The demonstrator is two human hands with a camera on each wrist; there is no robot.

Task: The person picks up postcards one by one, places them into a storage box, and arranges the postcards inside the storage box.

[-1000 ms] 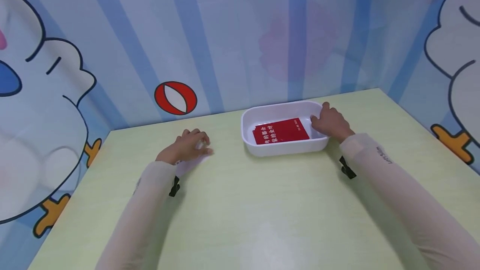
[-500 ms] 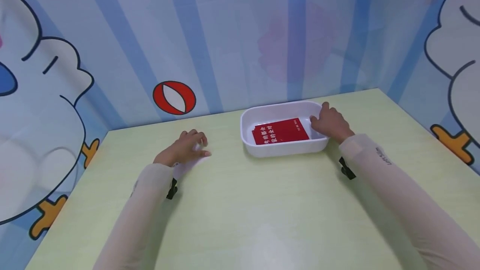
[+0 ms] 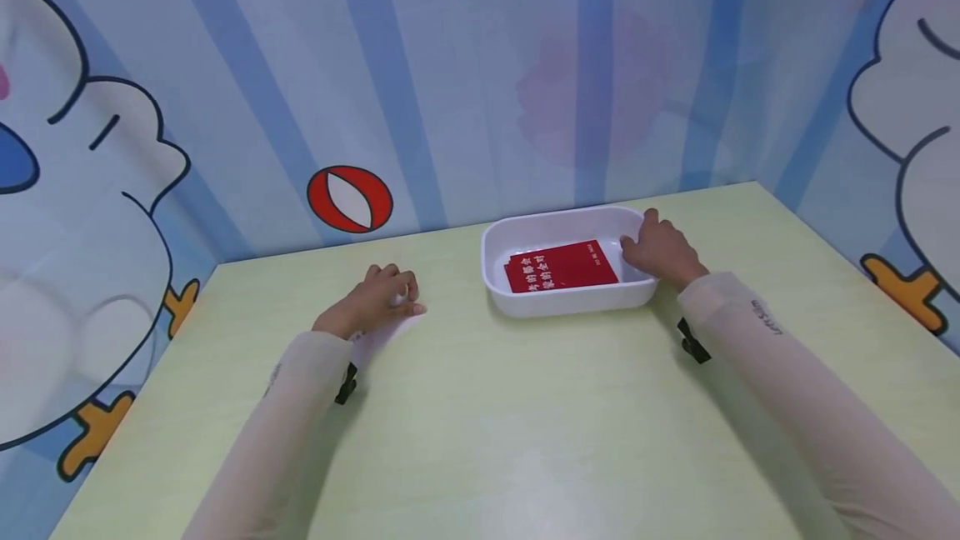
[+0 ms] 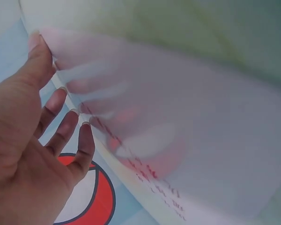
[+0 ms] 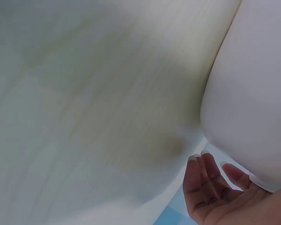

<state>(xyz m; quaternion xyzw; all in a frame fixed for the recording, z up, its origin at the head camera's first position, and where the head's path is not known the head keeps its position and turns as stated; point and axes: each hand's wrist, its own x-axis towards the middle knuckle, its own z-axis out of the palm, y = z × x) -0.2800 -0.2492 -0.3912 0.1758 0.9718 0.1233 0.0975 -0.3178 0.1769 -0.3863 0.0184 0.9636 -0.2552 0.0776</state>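
Note:
My left hand (image 3: pixel 375 302), fingers bent and relaxed, is over a glossy pale card (image 3: pixel 378 340) on the table. In the left wrist view, its thumb and fingertips are at one edge of the card (image 4: pixel 201 136), which carries small red print and reflects the fingers. My right hand (image 3: pixel 663 250) holds the right end of a white plastic tray (image 3: pixel 566 301), thumb over the rim. Fingers of this hand show beside the tray's outer wall (image 5: pixel 253 84) in the right wrist view. Inside the tray lie overlapping red cards (image 3: pixel 566 267) with white writing.
The pale green tabletop (image 3: pixel 510 423) meets a printed backdrop (image 3: pixel 480 90) at its back edge. The tray stands close to that backdrop, right of the left hand. A black strap (image 3: pixel 693 342) hangs beneath the right sleeve, another (image 3: pixel 347 384) beneath the left.
The left index finger has come slightly closer to the thumb over the card. The right hand stays on the tray, which has not moved.

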